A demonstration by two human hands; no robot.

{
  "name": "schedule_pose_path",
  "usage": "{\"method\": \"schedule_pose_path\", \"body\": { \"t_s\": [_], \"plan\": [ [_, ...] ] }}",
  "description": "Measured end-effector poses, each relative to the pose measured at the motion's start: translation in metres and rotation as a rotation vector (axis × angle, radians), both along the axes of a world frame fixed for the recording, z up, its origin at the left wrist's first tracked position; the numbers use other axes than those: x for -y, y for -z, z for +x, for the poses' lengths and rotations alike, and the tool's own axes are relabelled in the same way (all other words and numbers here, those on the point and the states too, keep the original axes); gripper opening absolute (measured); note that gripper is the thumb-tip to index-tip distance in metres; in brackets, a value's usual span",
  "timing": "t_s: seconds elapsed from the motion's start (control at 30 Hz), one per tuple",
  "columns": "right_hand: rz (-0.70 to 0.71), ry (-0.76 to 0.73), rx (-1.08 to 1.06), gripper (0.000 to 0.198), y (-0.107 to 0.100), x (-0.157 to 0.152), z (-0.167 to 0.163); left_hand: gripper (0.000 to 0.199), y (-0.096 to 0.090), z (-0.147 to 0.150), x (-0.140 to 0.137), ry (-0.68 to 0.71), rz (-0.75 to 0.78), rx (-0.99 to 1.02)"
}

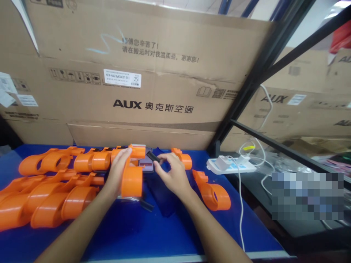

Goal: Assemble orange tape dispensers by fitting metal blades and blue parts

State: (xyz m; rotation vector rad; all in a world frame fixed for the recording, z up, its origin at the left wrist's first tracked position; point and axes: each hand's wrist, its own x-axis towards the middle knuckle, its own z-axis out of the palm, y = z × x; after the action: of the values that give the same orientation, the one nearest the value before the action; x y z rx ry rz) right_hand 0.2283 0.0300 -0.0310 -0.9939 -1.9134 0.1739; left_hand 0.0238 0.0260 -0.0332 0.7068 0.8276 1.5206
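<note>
So we've got an orange part [132, 181] over the blue counter [164, 239], our left hand [119, 170] curled partway around its side, while our right hand [174, 171] pinches a small black piece [152, 157] between thumb and fingers, right beside the orange part's far end (can't tell if they touch). Looks like we're at the pairing-up step, so the next move calls for a steady left and careful aim with the right.

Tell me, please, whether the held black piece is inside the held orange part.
Out: the right hand holds the black piece beside the orange part.
</note>
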Motion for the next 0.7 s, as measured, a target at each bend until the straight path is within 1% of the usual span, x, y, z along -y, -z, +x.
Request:
{"method": "schedule_pose_path", "body": {
  "t_s": [0.03, 0.1, 0.23, 0.4, 0.57, 0.7],
  "plan": [
    [0.014, 0.017, -0.052, 0.010, -0.002, 0.000, 0.001, 0.047, 0.001, 0.003, 0.002, -0.012, 0.006, -0.050],
    [0.039, 0.028, -0.096, 0.014, -0.003, 0.002, 0.002, 0.049, 0.003, 0.007, 0.006, 0.020, 0.011, -0.147],
    [0.080, 0.002, -0.077, 0.018, -0.003, 0.003, 0.002, 0.049, 0.004, 0.011, 0.010, 0.125, 0.027, -0.257],
    [0.124, -0.015, -0.063, 0.016, -0.003, 0.003, 0.002, 0.051, 0.005, 0.011, 0.010, 0.205, 0.046, -0.376],
    [0.130, -0.029, -0.077, 0.017, -0.001, 0.002, -0.001, 0.053, 0.009, 0.011, 0.009, 0.250, 0.059, -0.396],
    [0.102, -0.081, -0.067, 0.019, 0.002, 0.004, -0.004, 0.049, 0.009, 0.013, 0.010, 0.251, 0.035, -0.361]
  ]
}}
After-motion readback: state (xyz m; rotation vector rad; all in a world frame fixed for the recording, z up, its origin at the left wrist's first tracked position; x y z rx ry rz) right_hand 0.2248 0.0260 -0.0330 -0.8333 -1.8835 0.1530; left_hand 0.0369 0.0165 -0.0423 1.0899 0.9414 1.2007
